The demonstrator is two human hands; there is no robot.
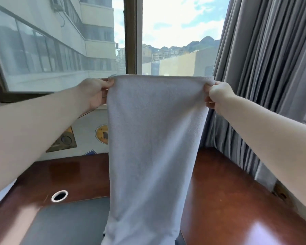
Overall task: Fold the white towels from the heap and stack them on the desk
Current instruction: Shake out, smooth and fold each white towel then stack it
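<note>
Your left hand (95, 93) and right hand (217, 95) each pinch one top corner of a white towel (154, 138), every grip closed on the cloth with fingers curled over the hem. The towel hangs full length in front of you, above the wooden surface (224, 200), its lower end running out of view at the bottom. Neither heap nor stack is visible. To fold well, keep both corners level and the top edge taut, so the sides hang parallel. Bring corner to corner squarely, or lower the towel flat onto the surface, clear of the cable hole (59, 195), before creasing.
</note>
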